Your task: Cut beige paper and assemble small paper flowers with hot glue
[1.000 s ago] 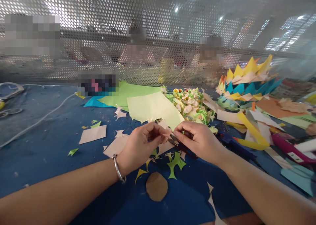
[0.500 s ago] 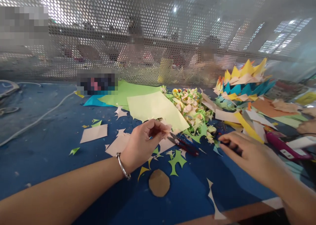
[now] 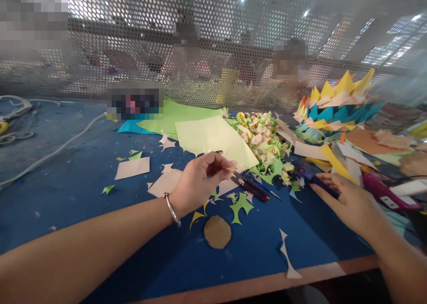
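My left hand (image 3: 207, 177), a silver bangle on its wrist, pinches a small pale pink piece of paper (image 3: 229, 169) between thumb and fingers. Just beyond it lie dark red-handled scissors (image 3: 255, 192) and a slim blue tool (image 3: 267, 188). On the right, my right hand (image 3: 347, 201) has its fingers around the handle of a dark blue glue gun (image 3: 305, 172), whose front end points left toward the paper heap. A round brown cardboard disc (image 3: 217, 232) rests on the blue table below my left hand. Green and pink paper scraps (image 3: 240, 207) are scattered between.
A heap of small curled paper pieces (image 3: 263, 139) sits behind the scissors. Cream sheets (image 3: 213, 137) and green ones lie left of it. A spiky layered paper piece (image 3: 340, 110) stands at back right. Near a purple socket block (image 3: 383, 192) is another person's hand (image 3: 413, 164).
My right hand has closed around the glue gun, which now shows raised at its fingers. My left hand keeps its pinch on the paper. The view has shifted slightly.
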`<state>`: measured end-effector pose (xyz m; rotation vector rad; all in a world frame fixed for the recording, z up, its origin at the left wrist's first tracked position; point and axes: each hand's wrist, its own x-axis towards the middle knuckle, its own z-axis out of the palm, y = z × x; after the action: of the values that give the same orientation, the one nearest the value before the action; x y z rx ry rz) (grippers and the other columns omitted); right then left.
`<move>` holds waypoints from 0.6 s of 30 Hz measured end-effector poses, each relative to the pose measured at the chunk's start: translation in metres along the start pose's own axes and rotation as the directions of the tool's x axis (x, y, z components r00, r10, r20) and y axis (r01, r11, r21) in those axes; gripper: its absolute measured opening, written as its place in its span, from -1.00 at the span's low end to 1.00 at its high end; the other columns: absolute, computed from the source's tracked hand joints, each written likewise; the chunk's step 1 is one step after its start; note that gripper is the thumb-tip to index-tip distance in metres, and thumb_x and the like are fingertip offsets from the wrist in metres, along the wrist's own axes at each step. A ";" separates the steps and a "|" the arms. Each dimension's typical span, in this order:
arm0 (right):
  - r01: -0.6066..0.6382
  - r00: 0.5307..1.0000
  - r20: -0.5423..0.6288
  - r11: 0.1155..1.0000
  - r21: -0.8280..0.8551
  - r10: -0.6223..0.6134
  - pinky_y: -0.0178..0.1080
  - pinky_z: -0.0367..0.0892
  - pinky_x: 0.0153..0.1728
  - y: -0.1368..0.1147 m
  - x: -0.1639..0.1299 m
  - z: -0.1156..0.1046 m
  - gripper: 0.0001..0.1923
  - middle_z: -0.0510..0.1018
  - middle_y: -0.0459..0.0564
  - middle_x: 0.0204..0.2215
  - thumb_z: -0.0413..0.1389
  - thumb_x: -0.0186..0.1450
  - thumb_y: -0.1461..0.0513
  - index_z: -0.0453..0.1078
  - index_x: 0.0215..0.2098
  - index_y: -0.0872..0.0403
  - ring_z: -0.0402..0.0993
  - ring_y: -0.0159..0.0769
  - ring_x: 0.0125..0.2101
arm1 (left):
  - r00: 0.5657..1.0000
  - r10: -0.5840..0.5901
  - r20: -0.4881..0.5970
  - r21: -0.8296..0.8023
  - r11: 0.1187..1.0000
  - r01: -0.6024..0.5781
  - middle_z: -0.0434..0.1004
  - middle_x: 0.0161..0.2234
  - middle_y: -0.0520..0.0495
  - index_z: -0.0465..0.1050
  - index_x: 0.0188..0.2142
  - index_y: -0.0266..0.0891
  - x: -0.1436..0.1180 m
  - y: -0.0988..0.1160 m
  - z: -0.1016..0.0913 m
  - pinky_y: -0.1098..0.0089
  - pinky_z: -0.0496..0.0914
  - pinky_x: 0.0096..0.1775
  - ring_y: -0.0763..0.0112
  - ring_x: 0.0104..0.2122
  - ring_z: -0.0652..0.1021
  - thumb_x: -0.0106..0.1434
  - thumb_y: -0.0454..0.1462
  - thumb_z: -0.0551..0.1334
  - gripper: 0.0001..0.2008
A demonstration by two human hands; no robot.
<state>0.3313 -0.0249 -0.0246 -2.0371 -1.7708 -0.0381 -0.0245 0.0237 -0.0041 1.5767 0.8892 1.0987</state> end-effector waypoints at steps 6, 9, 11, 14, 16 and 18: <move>-0.168 0.981 -0.074 0.972 0.167 0.182 -0.09 0.34 -0.32 -0.015 -0.021 -0.013 -0.71 0.61 0.04 -0.47 0.04 0.25 -0.08 0.37 -0.38 -0.08 0.56 -0.04 -0.39 | 0.999 -0.042 -0.004 -0.013 0.999 0.042 0.55 -0.40 -0.06 0.39 -0.39 -0.19 0.000 0.002 0.001 0.34 0.43 -0.28 0.38 -0.37 0.54 0.19 -0.26 0.27 -0.92; -0.157 0.981 -0.075 0.964 0.214 0.177 -0.12 0.34 -0.42 -0.017 -0.023 -0.015 -0.66 0.58 0.01 -0.56 0.02 0.26 -0.07 0.37 -0.50 -0.05 0.52 -0.08 -0.50 | 1.000 -0.025 -0.006 0.038 0.999 0.025 0.58 -0.37 -0.08 0.42 -0.37 -0.19 -0.001 0.001 0.000 0.34 0.43 -0.30 0.37 -0.36 0.54 0.20 -0.25 0.27 -0.93; -0.141 0.986 -0.066 0.974 0.178 0.155 -0.15 0.29 -0.52 -0.016 -0.020 -0.015 -0.61 0.52 0.00 -0.64 0.03 0.28 -0.05 0.33 -0.61 -0.06 0.46 -0.13 -0.58 | 1.000 0.002 0.000 0.068 0.998 -0.002 0.59 -0.34 -0.08 0.42 -0.35 -0.19 -0.001 0.000 0.000 0.35 0.43 -0.29 0.37 -0.35 0.55 0.22 -0.25 0.27 -0.93; -0.126 0.992 -0.002 0.989 0.081 0.126 -0.16 0.23 -0.61 -0.014 -0.016 -0.018 -0.54 0.44 0.00 -0.72 0.07 0.29 -0.01 0.26 -0.72 -0.07 0.39 -0.17 -0.67 | 0.999 0.030 0.015 0.103 0.994 -0.031 0.60 -0.31 -0.10 0.40 -0.35 -0.19 -0.003 0.002 0.000 0.36 0.44 -0.28 0.38 -0.35 0.57 0.24 -0.25 0.25 -0.93; -0.114 0.993 0.013 0.992 0.044 0.114 -0.13 0.26 -0.58 -0.016 -0.018 -0.021 -0.55 0.45 0.03 -0.70 0.08 0.29 0.01 0.27 -0.72 -0.06 0.42 -0.13 -0.64 | 0.999 0.046 0.027 0.120 0.992 -0.049 0.60 -0.31 -0.10 0.40 -0.35 -0.19 -0.004 0.005 0.000 0.36 0.45 -0.27 0.38 -0.35 0.58 0.26 -0.27 0.24 -0.94; -0.093 0.995 -0.040 0.994 0.058 0.095 -0.08 0.32 -0.46 -0.021 -0.025 -0.024 -0.58 0.52 0.06 -0.62 0.04 0.30 0.00 0.30 -0.67 -0.06 0.50 -0.05 -0.53 | 0.997 0.064 0.039 0.132 0.989 -0.069 0.60 -0.31 -0.10 0.41 -0.34 -0.19 -0.005 0.008 0.000 0.37 0.45 -0.27 0.37 -0.34 0.58 0.27 -0.27 0.23 -0.95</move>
<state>0.3127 -0.0549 -0.0041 -2.0620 -1.6300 -0.0034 -0.0263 0.0173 0.0024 1.7416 0.9085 1.0743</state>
